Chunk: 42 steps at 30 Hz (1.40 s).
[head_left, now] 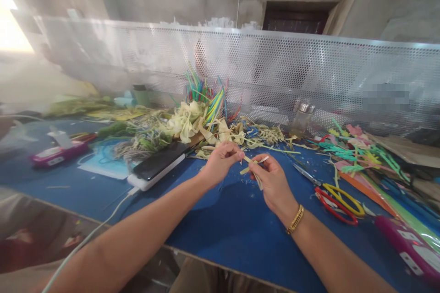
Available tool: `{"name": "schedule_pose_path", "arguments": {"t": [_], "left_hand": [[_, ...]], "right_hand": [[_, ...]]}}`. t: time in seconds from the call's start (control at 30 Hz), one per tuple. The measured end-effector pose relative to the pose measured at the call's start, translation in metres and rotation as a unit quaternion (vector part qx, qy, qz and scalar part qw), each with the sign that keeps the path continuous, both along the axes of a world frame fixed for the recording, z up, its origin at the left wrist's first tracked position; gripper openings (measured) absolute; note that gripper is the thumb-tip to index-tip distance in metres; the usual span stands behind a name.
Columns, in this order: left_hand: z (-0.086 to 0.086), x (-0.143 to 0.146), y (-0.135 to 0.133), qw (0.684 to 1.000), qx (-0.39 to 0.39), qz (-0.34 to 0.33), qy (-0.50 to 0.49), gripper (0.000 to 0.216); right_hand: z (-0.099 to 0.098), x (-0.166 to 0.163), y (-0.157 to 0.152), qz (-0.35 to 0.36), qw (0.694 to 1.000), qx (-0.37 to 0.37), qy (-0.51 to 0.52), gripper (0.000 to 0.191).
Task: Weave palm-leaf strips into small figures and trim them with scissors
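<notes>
Above the middle of the blue table, my left hand [222, 161] pinches one end of a pale green leaf strip [247, 160] between thumb and fingertips. Close by on the right, my right hand [272, 180] grips the same strips where they cross. Several short ends stick out around its thumb and fingers, and one hangs below. The strips look like dried plant leaf, folded or woven together; the exact shape is too small to make out. A gold bracelet [295, 219] is on my right wrist.
Scissors with red and yellow handles [338, 202] lie to the right, near a purple power strip [407, 247]. A phone on a white power bank [158, 165], with a cable, sits left. Leaf scraps [187, 121] and a glass bottle [302, 119] stand before a perforated metal screen [275, 64].
</notes>
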State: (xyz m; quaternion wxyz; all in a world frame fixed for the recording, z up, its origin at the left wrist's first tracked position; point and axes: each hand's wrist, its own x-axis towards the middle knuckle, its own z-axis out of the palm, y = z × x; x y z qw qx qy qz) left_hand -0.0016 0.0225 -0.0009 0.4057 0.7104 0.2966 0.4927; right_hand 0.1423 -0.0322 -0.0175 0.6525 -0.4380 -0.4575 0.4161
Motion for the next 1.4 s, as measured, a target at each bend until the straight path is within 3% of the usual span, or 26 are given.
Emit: {"name": "schedule_pose_path", "arguments": {"t": [0.13, 0.23, 0.37, 0.57, 0.67, 0.83, 1.1, 1.4], "left_hand": [[-0.001, -0.001, 0.005, 0.999, 0.016, 0.045, -0.003, 0.025], [-0.001, -0.001, 0.004, 0.998, -0.045, 0.033, -0.030, 0.025], [0.000, 0.002, -0.004, 0.985, -0.158, -0.026, -0.061, 0.035], [-0.005, 0.011, -0.017, 0.965, -0.180, -0.178, -0.073, 0.061], [-0.006, 0.014, -0.017, 0.963, -0.192, -0.159, -0.099, 0.055], [-0.005, 0.013, -0.014, 0.972, -0.205, -0.072, -0.094, 0.038], [-0.003, 0.011, -0.017, 0.973, -0.189, -0.119, -0.053, 0.037], [-0.003, 0.008, -0.011, 0.965, -0.243, -0.060, -0.076, 0.025]], "right_hand": [[0.000, 0.000, 0.001, -0.003, 1.000, -0.001, -0.005, 0.024], [0.002, 0.002, 0.002, -0.003, 1.000, -0.004, 0.012, 0.027], [0.006, 0.009, 0.005, -0.028, 0.997, 0.003, 0.075, 0.033], [0.009, 0.007, 0.004, 0.000, 0.994, 0.048, 0.103, 0.029], [0.007, 0.004, 0.002, -0.016, 0.994, 0.037, 0.100, 0.028], [0.005, 0.004, 0.000, -0.032, 0.996, 0.022, 0.083, 0.023], [0.008, -0.002, -0.003, 0.000, 1.000, 0.019, 0.008, 0.017], [0.003, 0.003, 0.001, -0.037, 0.999, 0.009, -0.028, 0.019]]}}
